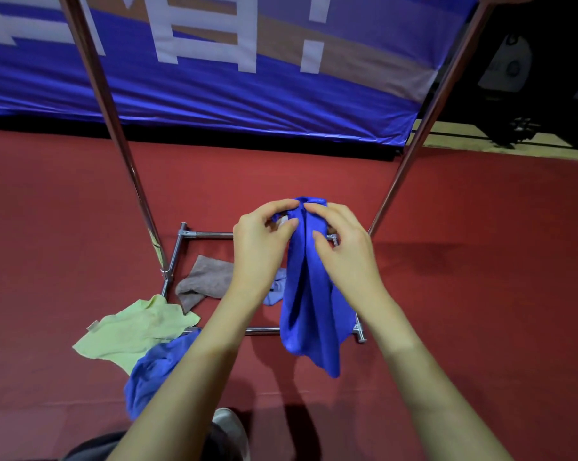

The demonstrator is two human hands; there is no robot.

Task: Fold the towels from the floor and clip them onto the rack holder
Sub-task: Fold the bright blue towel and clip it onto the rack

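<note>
Your left hand (264,234) and right hand (342,244) both pinch the top edge of a blue towel (314,304), fingertips meeting close together at its upper fold, so the cloth hangs bunched and lengthwise below them, in the air above the red floor (480,261). Beneath it stands the metal rack (114,128), its two uprights slanting up past your arms and its base bars lying on the floor. More towels lie on the floor to your left: a grey towel (204,282) inside the base frame, a light green towel (138,331) across the frame's corner, and a second blue towel (158,371) touching the green one, partly hidden by your left forearm. A blue banner (247,94) hangs behind the rack.
</note>
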